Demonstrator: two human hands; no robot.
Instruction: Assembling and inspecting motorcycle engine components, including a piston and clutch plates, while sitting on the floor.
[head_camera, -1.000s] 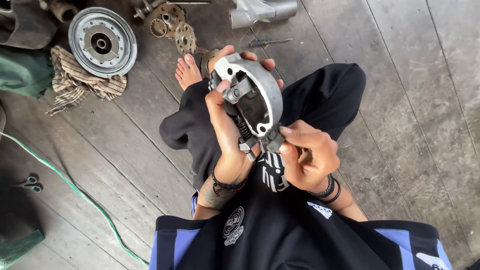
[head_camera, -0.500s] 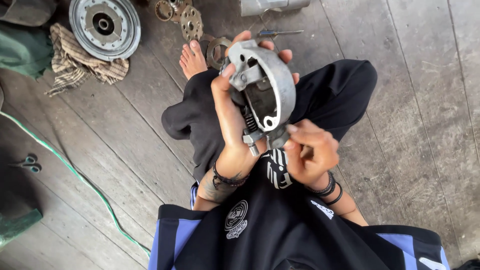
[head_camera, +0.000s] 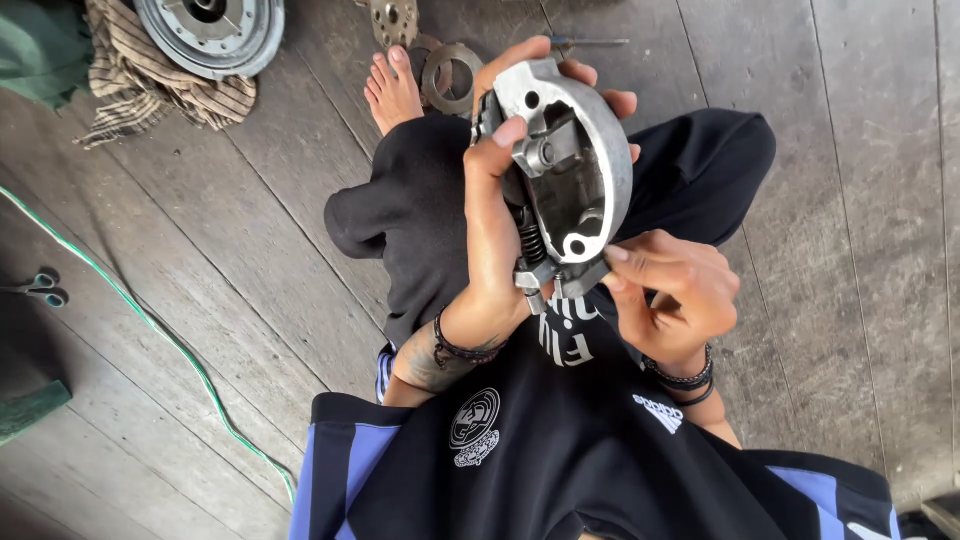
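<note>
Two hands hold one grey metal brake shoe assembly (head_camera: 566, 170) up over the person's lap, above the black trousers (head_camera: 430, 210). It is a rounded, curved casting with holes, a dark coil spring (head_camera: 530, 243) along its left edge and a small clip end at the bottom. The left hand (head_camera: 497, 215) has its grip closed around the left side, thumb pressed on the upper face, fingers curled behind the top rim. The right hand (head_camera: 668, 290) pinches the lower end, fingertips closed on it. Dark bracelets circle both wrists. Beyond, a bare foot (head_camera: 392, 88) rests on the wooden floor (head_camera: 250, 260) near metal rings (head_camera: 450, 75) and a sprocket (head_camera: 394, 18). Farther left lie a round drum (head_camera: 212, 30) on a striped rag (head_camera: 160, 85), a green cable (head_camera: 140, 320) and scissors (head_camera: 40, 288).
</note>
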